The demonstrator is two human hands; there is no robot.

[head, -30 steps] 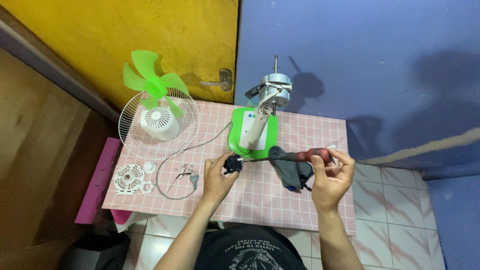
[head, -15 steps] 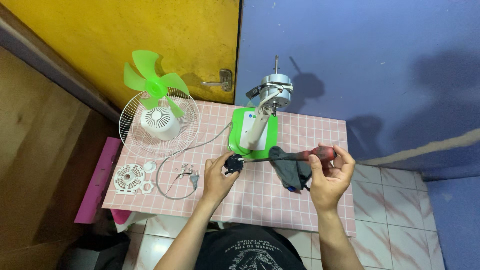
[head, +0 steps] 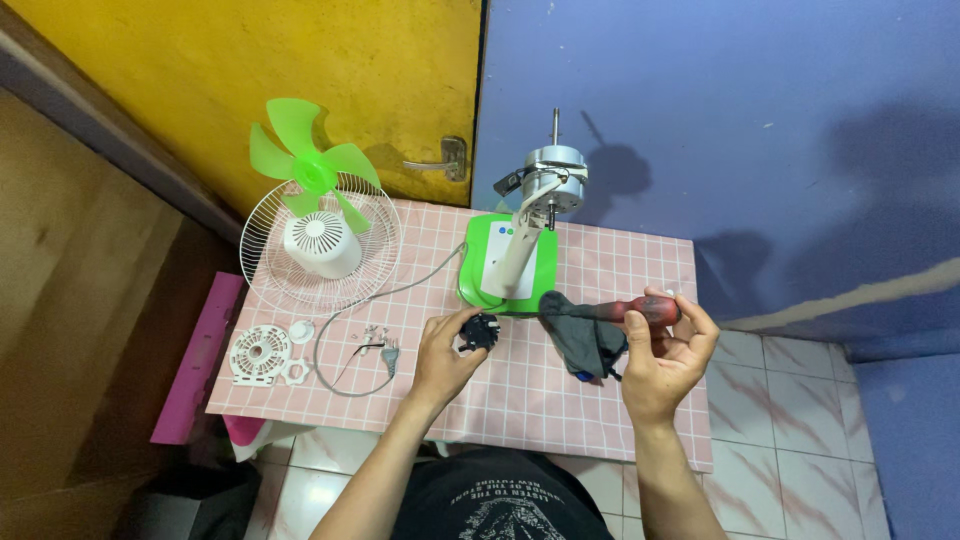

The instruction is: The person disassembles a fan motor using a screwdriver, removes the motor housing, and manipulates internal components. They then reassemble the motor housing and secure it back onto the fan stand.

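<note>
My left hand point(head: 446, 352) pinches a small black round part point(head: 480, 331) just above the pink checked table point(head: 600, 390). My right hand point(head: 665, 352) grips a screwdriver with a red and black handle point(head: 640, 309); its shaft end is wrapped in a dark grey cloth point(head: 583, 340) that hangs down beside the black part. Behind both hands stands a stripped fan: a green base point(head: 507, 265), a white neck and a bare metal motor point(head: 548, 180) with its shaft pointing up.
At the table's left lie a white wire guard point(head: 318, 243) with a white motor cover and a green fan blade point(head: 312, 168) on it. A white vented plate point(head: 260, 354), a power cord with plug point(head: 388, 352) and small screws lie near the front left edge.
My right hand has shifted the screwdriver slightly to the right and lower; my left hand still holds the black part in nearly the same place.
</note>
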